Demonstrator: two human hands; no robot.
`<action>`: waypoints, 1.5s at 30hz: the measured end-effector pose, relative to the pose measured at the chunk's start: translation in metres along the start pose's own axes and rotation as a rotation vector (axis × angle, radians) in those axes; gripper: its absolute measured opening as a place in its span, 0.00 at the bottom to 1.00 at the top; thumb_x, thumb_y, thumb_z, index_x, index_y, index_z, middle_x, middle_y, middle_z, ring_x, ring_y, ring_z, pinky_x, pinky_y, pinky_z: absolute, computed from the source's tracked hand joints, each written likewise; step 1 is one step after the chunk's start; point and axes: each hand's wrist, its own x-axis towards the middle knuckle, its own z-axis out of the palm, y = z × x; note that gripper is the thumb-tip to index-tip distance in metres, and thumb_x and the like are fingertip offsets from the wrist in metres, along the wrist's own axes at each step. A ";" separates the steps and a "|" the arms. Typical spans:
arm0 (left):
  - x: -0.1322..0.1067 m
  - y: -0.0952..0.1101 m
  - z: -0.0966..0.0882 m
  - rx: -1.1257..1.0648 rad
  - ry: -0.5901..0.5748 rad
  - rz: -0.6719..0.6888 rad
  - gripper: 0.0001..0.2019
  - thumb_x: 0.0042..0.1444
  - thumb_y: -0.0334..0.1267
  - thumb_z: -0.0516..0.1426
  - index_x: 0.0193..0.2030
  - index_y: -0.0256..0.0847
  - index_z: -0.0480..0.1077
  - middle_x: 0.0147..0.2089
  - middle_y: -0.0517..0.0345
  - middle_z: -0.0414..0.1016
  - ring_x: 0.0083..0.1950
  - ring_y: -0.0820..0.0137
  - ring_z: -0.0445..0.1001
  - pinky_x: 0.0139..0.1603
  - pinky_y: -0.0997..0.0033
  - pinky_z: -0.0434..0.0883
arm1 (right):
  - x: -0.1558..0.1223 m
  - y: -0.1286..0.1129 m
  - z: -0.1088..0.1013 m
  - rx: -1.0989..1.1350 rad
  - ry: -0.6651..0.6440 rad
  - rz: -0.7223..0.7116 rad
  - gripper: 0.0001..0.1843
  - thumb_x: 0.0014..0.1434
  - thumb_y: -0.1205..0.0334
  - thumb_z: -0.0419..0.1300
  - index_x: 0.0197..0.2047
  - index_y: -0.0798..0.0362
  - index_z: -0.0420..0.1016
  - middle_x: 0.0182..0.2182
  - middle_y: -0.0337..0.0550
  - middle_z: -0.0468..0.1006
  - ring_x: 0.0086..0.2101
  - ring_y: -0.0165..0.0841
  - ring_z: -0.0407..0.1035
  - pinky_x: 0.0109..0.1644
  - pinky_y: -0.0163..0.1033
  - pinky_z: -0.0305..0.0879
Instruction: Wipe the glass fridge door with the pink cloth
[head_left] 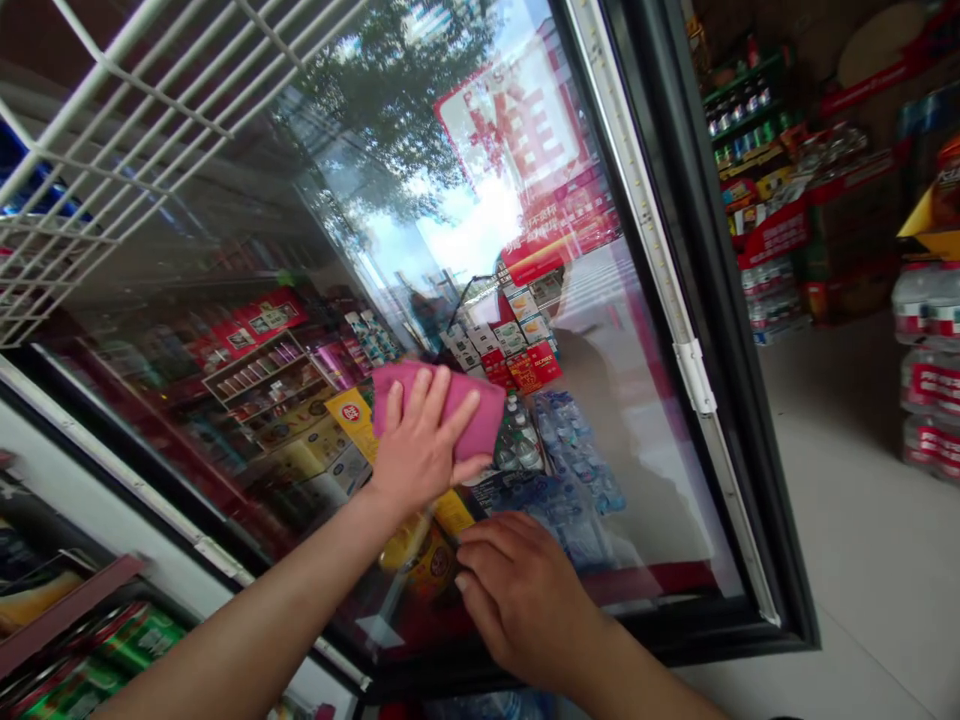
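A pink cloth (480,412) lies against the inner glass (645,420) of an open fridge door. My left hand (418,435) holds it there, palm down with the fingers spread over it. Lower and to the right, my right hand (521,595) is in front of the glass with its fingers curled inward; no object shows in them. I cannot tell whether its knuckles touch the pane. Reflections of shop goods, a tree and the sky cover much of the glass.
A black door frame (750,480) with a pale metal strip edges the glass. White wire shelving (172,110) juts in at upper left. Green cans (139,635) stand on a fridge shelf at lower left. Packs of bottles (930,370) are stacked on the right.
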 end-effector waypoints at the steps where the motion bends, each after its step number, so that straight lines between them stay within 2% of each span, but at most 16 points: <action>1: 0.019 -0.008 -0.003 0.024 0.032 -0.076 0.46 0.65 0.68 0.60 0.78 0.35 0.66 0.85 0.28 0.41 0.87 0.43 0.35 0.84 0.37 0.38 | 0.002 0.001 -0.003 0.003 0.023 -0.002 0.07 0.71 0.69 0.58 0.48 0.55 0.77 0.47 0.44 0.81 0.47 0.37 0.72 0.59 0.46 0.65; 6: 0.116 -0.028 -0.015 0.021 0.136 -0.430 0.53 0.67 0.70 0.56 0.86 0.34 0.48 0.86 0.27 0.33 0.87 0.36 0.33 0.83 0.34 0.36 | 0.005 0.012 -0.007 -0.016 0.049 0.032 0.06 0.70 0.69 0.58 0.47 0.54 0.77 0.45 0.42 0.81 0.45 0.36 0.72 0.55 0.45 0.64; 8: 0.139 -0.017 -0.017 0.015 0.149 -0.469 0.54 0.67 0.69 0.56 0.87 0.35 0.47 0.86 0.27 0.32 0.87 0.36 0.32 0.82 0.33 0.35 | 0.004 0.016 -0.007 -0.030 0.044 0.043 0.06 0.70 0.69 0.59 0.47 0.54 0.77 0.45 0.41 0.81 0.45 0.36 0.72 0.55 0.45 0.63; 9: 0.144 -0.008 -0.016 0.009 0.141 -0.419 0.54 0.66 0.70 0.57 0.86 0.35 0.48 0.86 0.27 0.33 0.87 0.36 0.33 0.82 0.32 0.35 | 0.004 0.018 -0.006 -0.035 0.040 0.045 0.06 0.70 0.69 0.59 0.46 0.54 0.77 0.45 0.41 0.81 0.45 0.36 0.72 0.55 0.46 0.63; 12: 0.132 0.031 -0.009 -0.026 0.026 -0.054 0.54 0.61 0.69 0.63 0.85 0.42 0.55 0.86 0.32 0.36 0.87 0.39 0.37 0.83 0.33 0.34 | 0.003 0.019 -0.006 -0.046 0.024 0.051 0.06 0.70 0.69 0.59 0.45 0.54 0.78 0.44 0.41 0.81 0.44 0.36 0.72 0.55 0.46 0.63; 14: 0.107 0.055 0.000 -0.036 -0.055 0.217 0.55 0.57 0.71 0.66 0.84 0.47 0.56 0.86 0.40 0.40 0.87 0.46 0.42 0.84 0.36 0.37 | 0.003 0.018 -0.006 -0.063 -0.006 0.070 0.05 0.70 0.68 0.59 0.43 0.54 0.77 0.42 0.41 0.80 0.43 0.37 0.72 0.52 0.46 0.63; 16: 0.081 0.069 0.009 -0.030 -0.111 0.410 0.52 0.58 0.72 0.64 0.84 0.53 0.56 0.87 0.50 0.43 0.87 0.54 0.46 0.85 0.43 0.44 | 0.002 0.015 -0.006 -0.083 -0.051 0.098 0.05 0.70 0.66 0.59 0.41 0.54 0.76 0.40 0.42 0.79 0.42 0.38 0.71 0.50 0.47 0.62; 18: 0.063 0.070 0.015 -0.036 -0.143 0.480 0.49 0.60 0.72 0.63 0.84 0.56 0.57 0.87 0.56 0.43 0.87 0.59 0.43 0.85 0.46 0.46 | 0.001 0.011 -0.005 -0.098 -0.097 0.116 0.06 0.70 0.65 0.58 0.40 0.54 0.75 0.39 0.43 0.78 0.41 0.39 0.71 0.50 0.48 0.62; 20: 0.062 0.059 0.015 -0.067 -0.151 0.509 0.48 0.61 0.71 0.62 0.83 0.56 0.59 0.86 0.58 0.43 0.88 0.61 0.39 0.86 0.47 0.41 | 0.000 0.008 -0.005 -0.095 -0.134 0.121 0.07 0.71 0.65 0.57 0.42 0.54 0.76 0.40 0.43 0.79 0.42 0.39 0.71 0.52 0.48 0.63; 23: 0.091 0.027 0.004 -0.081 -0.089 0.412 0.49 0.61 0.71 0.63 0.83 0.52 0.58 0.86 0.53 0.43 0.88 0.57 0.41 0.86 0.46 0.31 | 0.001 0.007 -0.006 -0.084 -0.184 0.132 0.08 0.72 0.64 0.57 0.44 0.53 0.78 0.41 0.43 0.80 0.43 0.39 0.72 0.54 0.48 0.64; 27: 0.161 -0.018 -0.023 -0.056 -0.009 0.055 0.54 0.63 0.72 0.60 0.86 0.46 0.51 0.87 0.43 0.34 0.88 0.45 0.36 0.84 0.40 0.30 | 0.001 0.009 -0.006 -0.102 -0.199 0.142 0.09 0.72 0.63 0.57 0.44 0.53 0.78 0.42 0.43 0.80 0.42 0.39 0.71 0.53 0.48 0.64; 30: 0.206 -0.027 -0.038 -0.061 0.020 -0.166 0.54 0.65 0.72 0.57 0.87 0.44 0.46 0.88 0.45 0.29 0.88 0.46 0.28 0.84 0.41 0.27 | 0.001 0.011 -0.003 -0.113 -0.207 0.149 0.09 0.72 0.63 0.56 0.43 0.53 0.77 0.41 0.42 0.80 0.41 0.39 0.71 0.52 0.48 0.64; 32: 0.223 -0.017 -0.040 -0.080 0.035 -0.256 0.54 0.66 0.72 0.56 0.87 0.41 0.45 0.88 0.47 0.28 0.88 0.45 0.26 0.83 0.42 0.24 | 0.000 0.012 -0.001 -0.121 -0.225 0.150 0.09 0.72 0.62 0.56 0.43 0.53 0.78 0.40 0.43 0.80 0.41 0.40 0.72 0.52 0.48 0.64; 35: 0.227 0.013 -0.032 -0.113 0.063 -0.294 0.53 0.66 0.67 0.59 0.87 0.41 0.45 0.88 0.45 0.27 0.87 0.43 0.25 0.81 0.40 0.20 | 0.000 0.011 0.001 -0.142 -0.269 0.150 0.09 0.72 0.61 0.56 0.44 0.53 0.78 0.41 0.44 0.80 0.42 0.40 0.72 0.52 0.49 0.65; 40: 0.207 0.065 -0.007 -0.083 0.080 -0.112 0.52 0.65 0.67 0.61 0.87 0.44 0.48 0.87 0.37 0.33 0.88 0.43 0.31 0.83 0.35 0.27 | -0.001 0.006 0.002 -0.220 -0.332 0.088 0.10 0.73 0.61 0.57 0.40 0.54 0.76 0.38 0.44 0.80 0.38 0.39 0.72 0.50 0.49 0.67; 45: 0.184 0.094 0.010 -0.034 0.093 -0.075 0.54 0.63 0.70 0.61 0.86 0.40 0.50 0.86 0.31 0.36 0.87 0.39 0.37 0.82 0.33 0.29 | -0.002 0.003 0.004 -0.272 -0.352 0.000 0.09 0.71 0.60 0.60 0.38 0.54 0.74 0.35 0.42 0.78 0.36 0.40 0.71 0.45 0.50 0.69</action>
